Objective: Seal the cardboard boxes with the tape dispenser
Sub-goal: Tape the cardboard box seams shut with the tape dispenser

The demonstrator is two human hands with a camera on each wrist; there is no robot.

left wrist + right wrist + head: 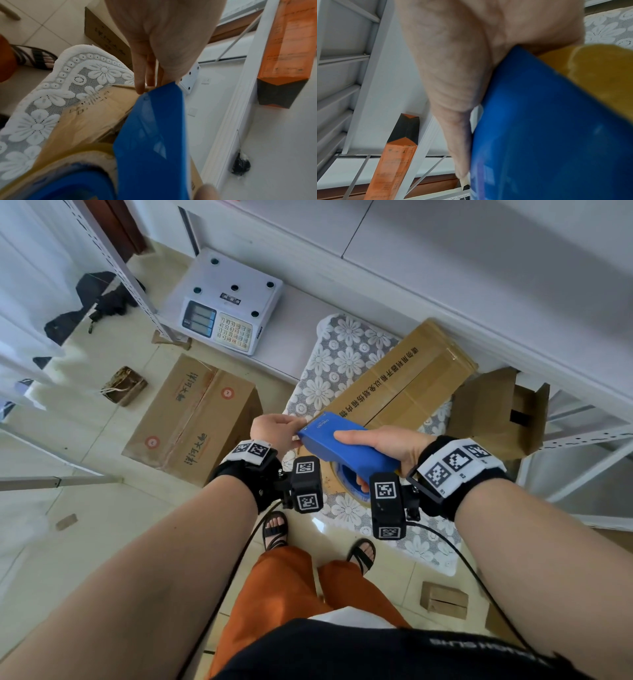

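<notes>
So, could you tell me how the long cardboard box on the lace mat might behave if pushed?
The long cardboard box lies flat, so it probably slides rather than tips. The lace mat beneath may bunch. Its weight cannot be told.

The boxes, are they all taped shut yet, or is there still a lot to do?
Not yet. The long box on the lace cloth has closed flaps, but no fresh strip is clearly visible. Now the right hand grips the blue tape dispenser above its near end, while the left hand touches the dispenser's front tip. The small box beside it gapes open; whether the floor box needs tape is unclear.
</notes>
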